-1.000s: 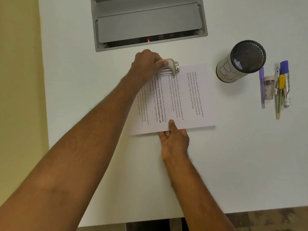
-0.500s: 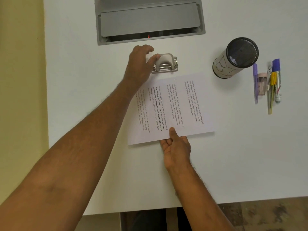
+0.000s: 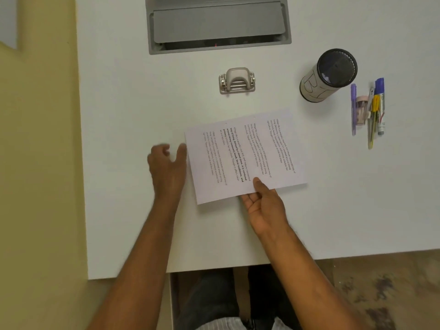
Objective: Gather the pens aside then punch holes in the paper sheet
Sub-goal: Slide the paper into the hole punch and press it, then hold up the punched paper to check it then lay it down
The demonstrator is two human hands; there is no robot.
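Head view: my right hand [image 3: 262, 206] pinches the near edge of the paper sheet [image 3: 245, 156], thumb on top, so the sheet stays under control. Two small holes show along its 12 o'clock edge. My left hand [image 3: 167, 167] hangs open and empty at the sheet's 9 o'clock edge. The hole punch [image 3: 237, 81] stands apart at 12 o'clock. The pens [image 3: 371, 110] lie grouped at 2 o'clock beside the pen cup [image 3: 329, 75], clear of the work area.
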